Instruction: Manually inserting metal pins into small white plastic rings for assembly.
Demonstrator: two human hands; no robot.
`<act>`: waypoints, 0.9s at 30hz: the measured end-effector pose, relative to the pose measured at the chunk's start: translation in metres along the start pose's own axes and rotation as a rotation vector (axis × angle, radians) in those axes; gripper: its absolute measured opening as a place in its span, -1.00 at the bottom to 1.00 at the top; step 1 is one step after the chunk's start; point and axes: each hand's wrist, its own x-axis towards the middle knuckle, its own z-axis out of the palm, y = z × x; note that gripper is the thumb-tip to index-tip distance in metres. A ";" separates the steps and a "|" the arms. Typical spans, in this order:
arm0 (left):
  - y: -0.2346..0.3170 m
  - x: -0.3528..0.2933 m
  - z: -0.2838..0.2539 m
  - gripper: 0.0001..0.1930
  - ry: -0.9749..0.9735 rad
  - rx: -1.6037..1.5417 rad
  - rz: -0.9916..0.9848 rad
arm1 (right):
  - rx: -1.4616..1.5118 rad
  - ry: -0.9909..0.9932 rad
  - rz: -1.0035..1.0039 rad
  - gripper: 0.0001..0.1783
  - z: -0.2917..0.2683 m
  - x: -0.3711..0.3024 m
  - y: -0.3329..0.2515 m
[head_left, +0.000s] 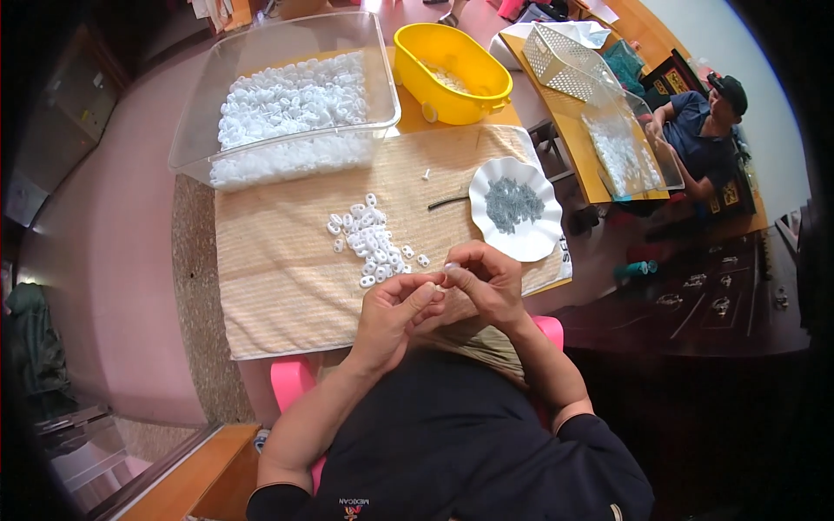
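My left hand (395, 317) and my right hand (488, 285) meet over the near edge of the cloth-covered table. Thumbs and fingers of both are pinched close together; whatever sits between the fingertips is too small and hidden to name. Just beyond my left hand lies a loose pile of small white plastic pieces (369, 236), each with two holes. A few of them lie apart near my right hand. Past my right hand stands a white wavy-rimmed plate (524, 252) holding a heap of small grey, translucent bits (512, 205). A thin dark rod (447, 203) touches the plate's left side.
A large clear plastic bin (387, 119) full of white pieces stands at the far left. Beside it is a yellow tub (460, 106). One small white piece (426, 174) lies on the striped cloth (278, 269). At the right, another person (708, 130) sits at a second table.
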 end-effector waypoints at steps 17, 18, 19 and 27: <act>-0.010 -0.008 0.000 -0.81 -0.011 0.307 0.199 | -0.522 0.485 -0.648 -0.79 -0.049 0.164 -0.076; -0.010 -0.009 0.000 -0.82 0.000 0.333 0.204 | -0.588 0.507 -0.661 -0.77 -0.052 0.179 -0.078; -0.012 -0.009 0.002 -0.82 0.001 0.360 0.201 | -0.605 0.530 -0.646 -0.71 -0.065 0.198 -0.073; -0.011 -0.011 0.004 -0.82 0.017 0.496 0.280 | -0.656 0.184 -0.395 -0.77 -0.051 0.175 -0.039</act>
